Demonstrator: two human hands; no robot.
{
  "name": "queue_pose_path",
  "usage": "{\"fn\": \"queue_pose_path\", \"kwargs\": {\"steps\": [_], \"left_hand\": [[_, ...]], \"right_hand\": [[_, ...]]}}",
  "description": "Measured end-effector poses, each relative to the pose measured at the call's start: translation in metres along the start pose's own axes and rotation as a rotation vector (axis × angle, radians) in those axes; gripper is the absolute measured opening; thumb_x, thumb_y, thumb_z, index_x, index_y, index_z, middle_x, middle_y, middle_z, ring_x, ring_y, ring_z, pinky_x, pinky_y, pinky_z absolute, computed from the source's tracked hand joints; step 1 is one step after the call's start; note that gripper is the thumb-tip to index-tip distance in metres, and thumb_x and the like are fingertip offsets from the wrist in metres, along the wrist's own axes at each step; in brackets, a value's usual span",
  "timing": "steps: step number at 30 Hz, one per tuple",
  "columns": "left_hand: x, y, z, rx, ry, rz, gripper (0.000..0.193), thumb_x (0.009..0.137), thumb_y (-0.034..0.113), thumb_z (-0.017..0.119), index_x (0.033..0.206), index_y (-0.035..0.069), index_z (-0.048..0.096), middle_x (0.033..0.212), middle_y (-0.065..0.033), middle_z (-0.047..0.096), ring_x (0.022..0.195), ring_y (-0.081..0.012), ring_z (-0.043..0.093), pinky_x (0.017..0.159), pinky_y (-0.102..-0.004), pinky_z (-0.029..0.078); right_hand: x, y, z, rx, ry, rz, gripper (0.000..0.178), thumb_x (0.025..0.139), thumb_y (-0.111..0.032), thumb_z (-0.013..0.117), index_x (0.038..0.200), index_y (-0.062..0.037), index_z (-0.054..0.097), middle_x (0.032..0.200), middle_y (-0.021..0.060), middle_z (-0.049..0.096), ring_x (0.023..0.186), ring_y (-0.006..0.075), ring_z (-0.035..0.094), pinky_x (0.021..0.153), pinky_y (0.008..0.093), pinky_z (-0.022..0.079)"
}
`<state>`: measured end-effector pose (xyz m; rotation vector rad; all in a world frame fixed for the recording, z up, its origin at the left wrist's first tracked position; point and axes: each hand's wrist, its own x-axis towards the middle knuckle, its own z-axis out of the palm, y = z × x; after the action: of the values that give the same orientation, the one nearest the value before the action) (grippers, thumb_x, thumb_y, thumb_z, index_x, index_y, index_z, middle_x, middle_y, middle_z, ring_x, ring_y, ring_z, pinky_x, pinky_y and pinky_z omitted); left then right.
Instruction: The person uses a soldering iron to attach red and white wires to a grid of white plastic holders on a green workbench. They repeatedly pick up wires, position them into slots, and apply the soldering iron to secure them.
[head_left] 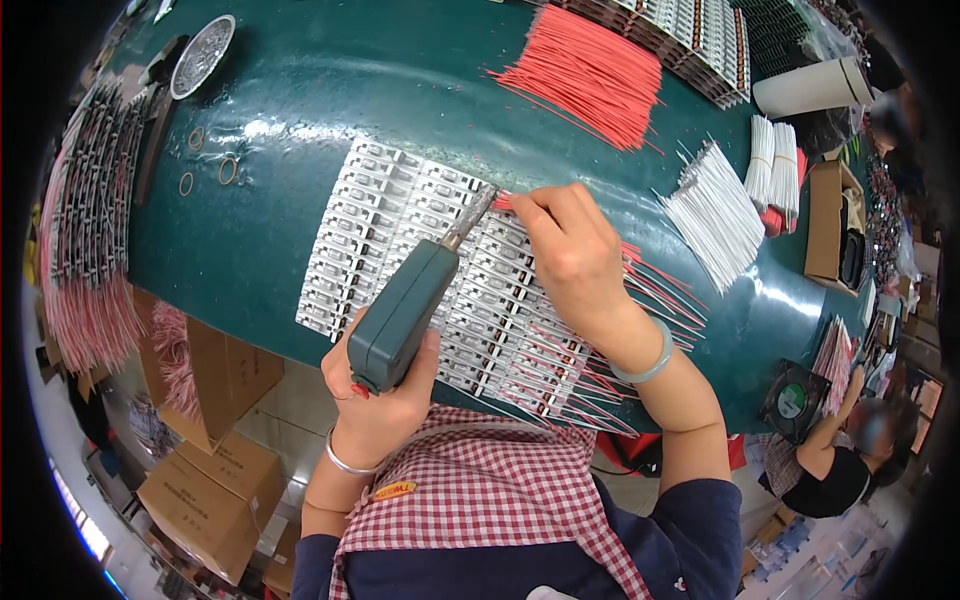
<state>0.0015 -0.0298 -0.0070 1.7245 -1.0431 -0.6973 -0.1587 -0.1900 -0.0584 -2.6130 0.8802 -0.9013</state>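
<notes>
My left hand (pixel 385 415) is wrapped round a dark green soldering gun (pixel 405 310). Its metal tip points up and to the right, to the far edge of a panel of small white-and-metal parts (pixel 365 215) in rows. At that tip, my right hand (pixel 578 255) pinches a few short red wire ends (pixel 503 202) between thumb and fingers. Whether tip and wires touch is too small to tell. From the panel's right side, red and white wires (pixel 655 290) stick out, partly under my right forearm.
A pile of loose red wires (pixel 585 75) lies at the far side, with white wires (pixel 715 215) to its right. Stacked panels (pixel 95 220) stand at the left edge. Near them are a foil-like dish (pixel 203 57) and rubber bands. A co-worker (pixel 825 460) sits at the right.
</notes>
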Motion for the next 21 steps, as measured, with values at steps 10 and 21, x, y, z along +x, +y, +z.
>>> {"fn": "queue_pose_path", "kwargs": {"steps": [10, 21], "left_hand": [[0.001, 0.008, -0.003, 0.072, -0.023, 0.006, 0.018, 0.079, 0.000, 0.076, 0.094, -0.004, 0.068, 0.085, -0.0103, 0.069, 0.068, -0.0149, 0.065, 0.062, -0.0270, 0.051], [-0.016, 0.031, -0.023, -0.369, 0.189, -0.252, 0.046, 0.081, -0.008, 0.068, 0.125, -0.007, 0.054, 0.112, -0.0191, 0.065, 0.058, -0.0114, 0.056, 0.046, -0.0225, 0.044]], "right_hand": [[0.000, 0.000, 0.000, -0.025, -0.018, -0.030, 0.031, 0.068, 0.003, 0.065, 0.100, 0.0066, 0.067, 0.090, 0.0117, 0.059, 0.081, 0.0256, 0.058, 0.065, 0.0343, 0.051], [-0.002, 0.000, 0.002, -0.018, 0.002, -0.013, 0.031, 0.067, 0.004, 0.066, 0.098, 0.0050, 0.068, 0.090, 0.0105, 0.059, 0.081, 0.0249, 0.058, 0.065, 0.0339, 0.051]]}}
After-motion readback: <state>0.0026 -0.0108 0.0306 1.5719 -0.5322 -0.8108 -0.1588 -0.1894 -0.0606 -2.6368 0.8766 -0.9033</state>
